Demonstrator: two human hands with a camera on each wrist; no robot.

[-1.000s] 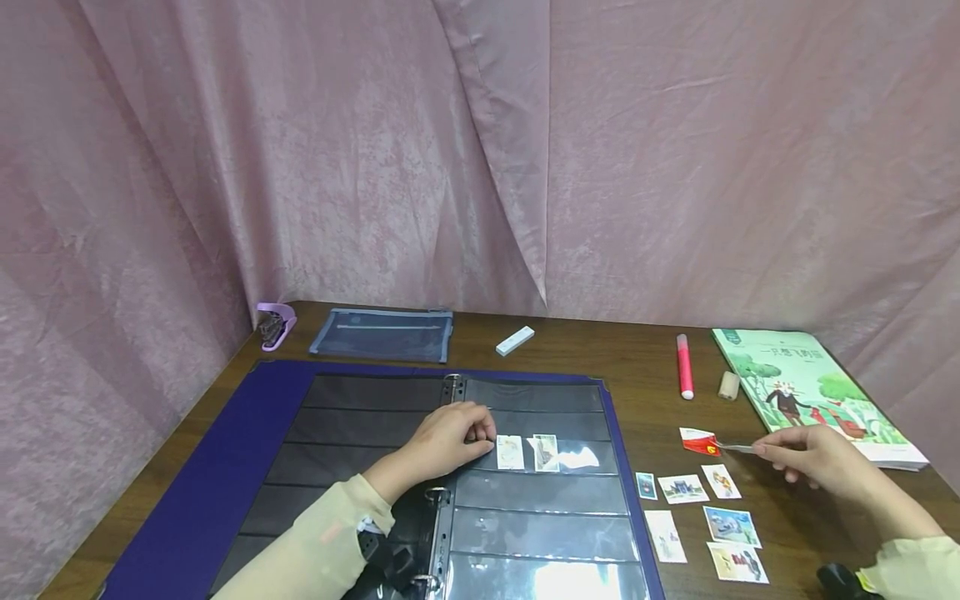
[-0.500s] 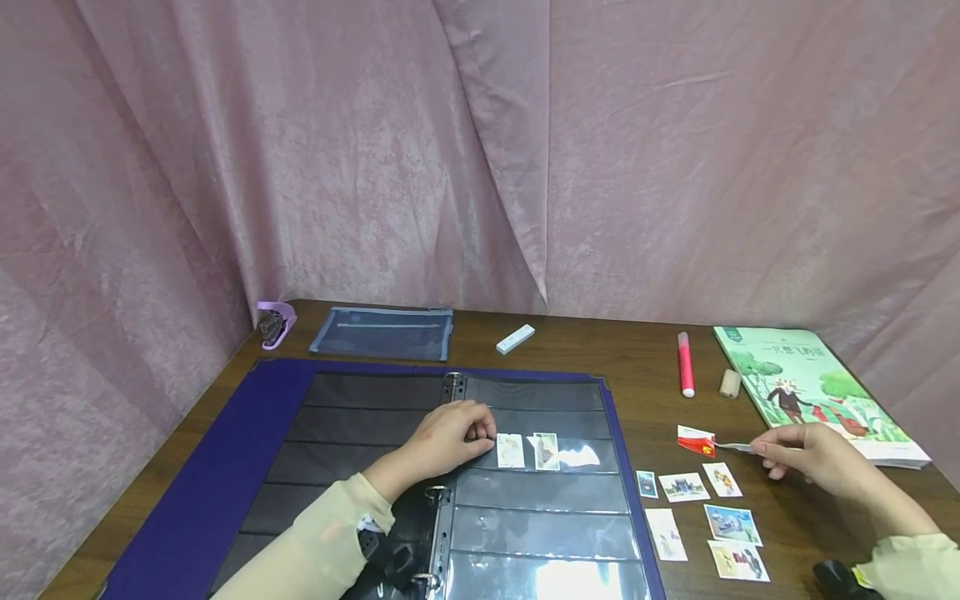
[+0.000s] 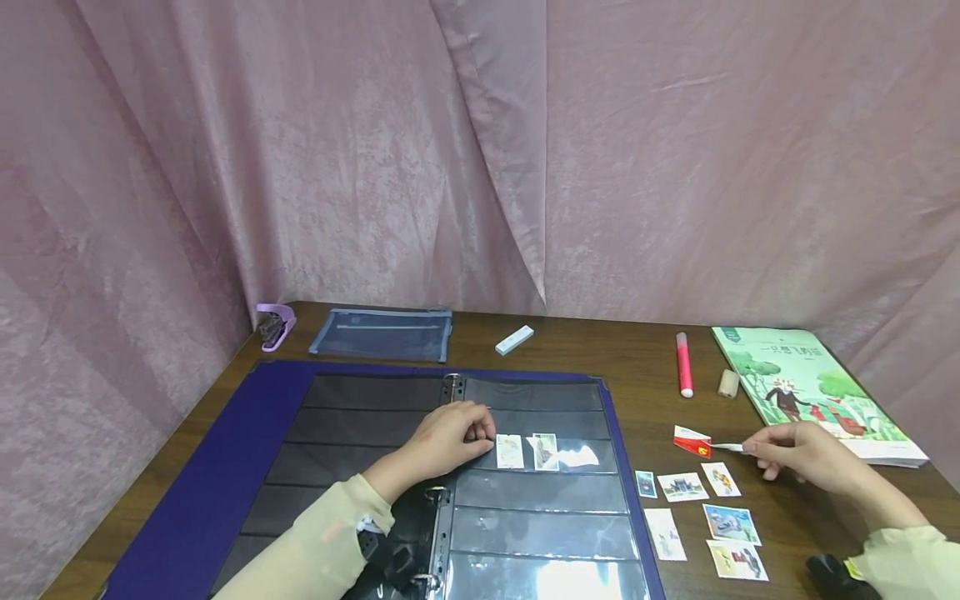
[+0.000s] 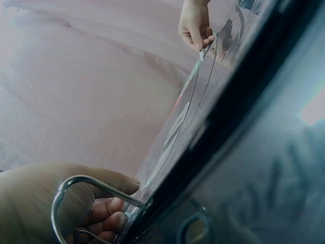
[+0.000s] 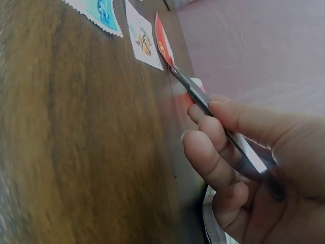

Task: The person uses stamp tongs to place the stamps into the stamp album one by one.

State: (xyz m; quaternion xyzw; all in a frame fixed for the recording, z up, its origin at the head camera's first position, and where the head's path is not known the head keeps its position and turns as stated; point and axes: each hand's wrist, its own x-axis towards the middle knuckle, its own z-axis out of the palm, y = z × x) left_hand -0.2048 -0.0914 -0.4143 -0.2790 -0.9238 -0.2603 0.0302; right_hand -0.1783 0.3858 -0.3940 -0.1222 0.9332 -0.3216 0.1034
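My right hand (image 3: 806, 454) pinches a pair of metal tweezers (image 5: 238, 140) between thumb and fingers. The tweezer tips meet the corner of a red and white stamp (image 3: 692, 442), which is raised at a tilt in the right wrist view. An open stamp album (image 3: 543, 529) with ring binding and clear pocket strips lies to the left. On its right page, my left hand (image 3: 447, 440) rests with bent fingers, thumb and fingertips right at a pocket strip; I cannot tell whether they pinch it. Two stamps (image 3: 509, 452) sit in that row, just right of the fingertips.
Several loose stamps (image 3: 683, 487) lie between the album and my right forearm. Behind them are a red marker (image 3: 684, 367), a beige eraser-like piece (image 3: 728, 384) and a green book (image 3: 817, 375). A mesh pouch (image 3: 381, 336), white block (image 3: 514, 340) and purple stapler (image 3: 277, 326) line the back.
My right hand has moved slightly left, taking the tweezers and the red and white stamp with it. The left hand has stayed in place on the album.
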